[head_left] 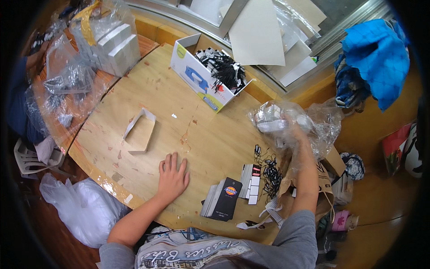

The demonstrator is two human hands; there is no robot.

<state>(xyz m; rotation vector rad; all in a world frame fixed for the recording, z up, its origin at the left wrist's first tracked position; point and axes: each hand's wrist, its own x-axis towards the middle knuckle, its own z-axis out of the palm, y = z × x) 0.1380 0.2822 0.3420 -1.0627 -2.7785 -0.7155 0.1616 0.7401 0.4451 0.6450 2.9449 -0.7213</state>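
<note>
My left hand lies flat on the wooden table, fingers spread, holding nothing. My right hand reaches into a clear plastic bag at the table's right side. Small white bundles or packets sit in that bag by my fingers, which are blurred and partly covered by the film. Between my arms stands a stack of black hang tags. Beside it lie a row of white labels and a tangle of black tag strings.
A bent cardboard strip stands left of centre. At the back, an open box holds a heap of black-stringed tags. White boxes in plastic fill the far left. A brown paper bag stands beside my right forearm.
</note>
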